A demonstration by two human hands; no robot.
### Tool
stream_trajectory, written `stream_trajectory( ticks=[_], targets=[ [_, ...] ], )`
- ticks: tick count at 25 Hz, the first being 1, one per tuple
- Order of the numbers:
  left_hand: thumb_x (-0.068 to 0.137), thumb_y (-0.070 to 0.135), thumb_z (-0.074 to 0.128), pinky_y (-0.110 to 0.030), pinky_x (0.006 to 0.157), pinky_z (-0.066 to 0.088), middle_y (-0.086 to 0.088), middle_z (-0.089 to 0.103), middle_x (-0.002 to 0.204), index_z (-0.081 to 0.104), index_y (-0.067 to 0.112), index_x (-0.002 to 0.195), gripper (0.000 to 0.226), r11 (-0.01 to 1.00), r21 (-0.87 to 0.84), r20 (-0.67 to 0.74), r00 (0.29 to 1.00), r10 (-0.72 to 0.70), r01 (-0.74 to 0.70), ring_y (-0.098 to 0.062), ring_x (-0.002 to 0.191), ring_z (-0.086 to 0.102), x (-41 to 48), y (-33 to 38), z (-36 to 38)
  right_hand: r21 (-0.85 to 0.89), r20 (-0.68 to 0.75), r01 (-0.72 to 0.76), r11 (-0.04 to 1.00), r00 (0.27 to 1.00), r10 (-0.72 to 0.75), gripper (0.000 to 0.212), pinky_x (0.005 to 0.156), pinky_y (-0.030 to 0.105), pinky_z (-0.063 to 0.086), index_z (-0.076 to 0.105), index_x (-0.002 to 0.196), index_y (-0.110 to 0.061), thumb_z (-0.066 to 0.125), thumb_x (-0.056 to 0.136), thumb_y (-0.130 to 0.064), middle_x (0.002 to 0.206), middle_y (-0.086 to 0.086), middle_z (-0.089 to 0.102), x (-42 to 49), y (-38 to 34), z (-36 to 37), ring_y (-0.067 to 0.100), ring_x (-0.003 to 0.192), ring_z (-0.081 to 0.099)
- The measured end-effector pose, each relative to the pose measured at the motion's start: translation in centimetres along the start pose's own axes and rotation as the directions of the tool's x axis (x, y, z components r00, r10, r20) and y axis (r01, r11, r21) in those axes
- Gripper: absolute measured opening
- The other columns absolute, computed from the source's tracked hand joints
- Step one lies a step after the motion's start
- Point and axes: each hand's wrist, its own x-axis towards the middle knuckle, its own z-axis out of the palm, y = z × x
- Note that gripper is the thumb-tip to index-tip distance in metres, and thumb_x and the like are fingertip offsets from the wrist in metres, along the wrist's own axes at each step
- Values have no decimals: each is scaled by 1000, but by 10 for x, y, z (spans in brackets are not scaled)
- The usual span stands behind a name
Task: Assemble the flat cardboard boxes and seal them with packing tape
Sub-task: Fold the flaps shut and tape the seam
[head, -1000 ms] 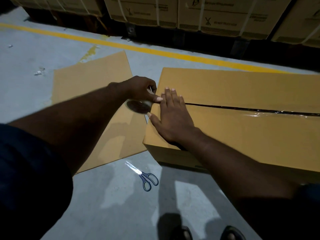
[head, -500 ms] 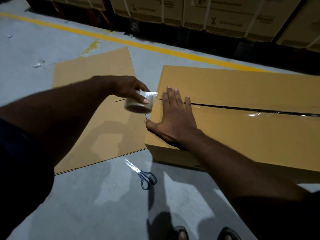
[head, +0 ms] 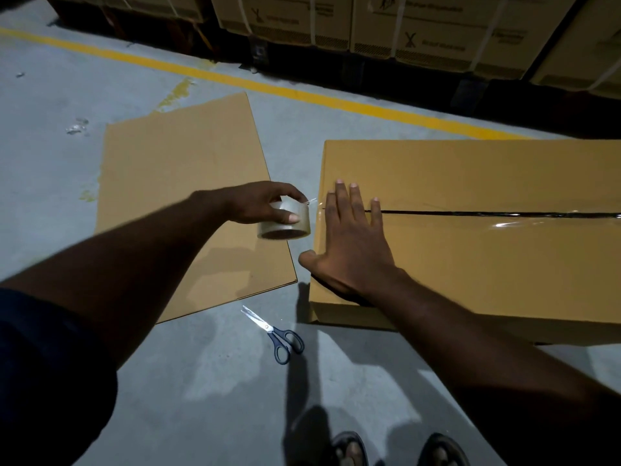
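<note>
An assembled brown cardboard box stands on the floor at the right, its top flaps closed with clear tape running along the centre seam. My right hand lies flat with straight fingers on the box's left end, over the seam. My left hand grips a roll of clear packing tape just off the box's left edge. A short stretch of tape runs from the roll to the box edge. A flat unfolded cardboard box lies on the floor to the left.
Blue-handled scissors lie on the grey concrete floor in front of the box's near left corner. A yellow line crosses the floor behind. Strapped cartons on pallets line the back. My feet are at the bottom.
My left hand has pulled the tape roll left and downward, away from the box edge. My right hand stays flat on the box's left end.
</note>
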Motion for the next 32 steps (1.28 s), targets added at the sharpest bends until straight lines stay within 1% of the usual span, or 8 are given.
stream_trajectory(
  ticks=[5,9,16,19,23,25,28,32],
  targets=[
    [82,59,64,-38,102,48,6,58,134,56,31,137,62,1000,-21,-60,998,-22,20,-15,118,56,-7,-14,10,-63,21,26,998,999,-25,82,115,71,-1,11,159,-35,32,85,-63,167,17,-10,1,-11,1,44,151,-11],
    [100,38,56,-36,104,45,4,59,136,61,24,135,38,999,-40,-68,998,-7,5,-14,121,55,-3,-6,12,-314,111,12,949,994,24,75,110,74,13,29,155,-22,37,91,-61,165,23,-3,10,-27,-9,50,149,0],
    [95,61,51,-33,82,45,1,66,115,67,24,113,44,988,104,-231,969,-88,114,-18,103,59,3,-1,39,-352,172,-22,936,981,87,71,109,68,27,39,149,-9,46,94,-53,163,25,-1,21,-38,-13,53,147,4],
    [88,71,52,-29,68,42,5,67,88,67,27,85,46,996,47,-266,962,-56,71,-14,86,61,-12,-7,29,-372,191,1,928,979,76,73,111,68,25,36,151,-11,45,94,-56,163,25,-3,21,-37,-15,53,148,3],
    [94,56,58,-26,67,40,8,63,89,66,26,93,31,998,17,-294,954,-56,64,-14,87,58,-23,-11,19,-382,187,-18,924,978,97,80,115,71,8,27,155,-14,41,93,-63,164,27,-3,12,-37,-18,50,150,-2],
    [92,58,60,-24,66,39,12,62,85,67,26,91,33,999,7,-316,948,-45,50,-13,86,57,-26,-13,15,-282,47,144,949,990,-136,70,115,67,14,41,146,-7,50,92,-50,158,32,20,-10,-49,-15,49,147,18],
    [93,54,61,-25,65,39,15,61,83,67,26,90,29,999,-26,-317,948,-35,28,-8,81,56,-31,-15,11,323,40,554,767,802,-596,20,85,45,52,65,105,-7,59,90,-19,104,15,64,-59,-79,15,28,95,61],
    [93,53,62,-28,66,39,13,62,79,65,31,78,27,999,-51,-337,941,-7,-11,-7,77,57,-34,-20,10,592,386,82,802,845,-370,16,80,37,54,73,94,-8,61,89,-18,94,8,72,-76,-94,104,23,87,66]
  ],
)
